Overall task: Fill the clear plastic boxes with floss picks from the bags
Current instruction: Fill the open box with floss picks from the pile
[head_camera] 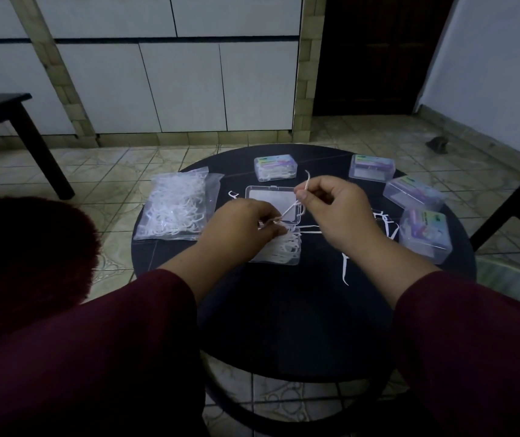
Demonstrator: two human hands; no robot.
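Floss pick (307, 182) pinched in raised right hand (336, 206); left hand (243, 223) gripping picks over open box (279, 247).

The left hand (239, 228) covers the near-left part of the open box (279, 247), so how full it is cannot be told, and its fingertips are lost among the picks there. The printing on the labels inside the four closed boxes (413, 193) is too small and dim to read. Both sleeves (94, 357) run off the bottom edge, and the table (283, 310) hides its own legs.
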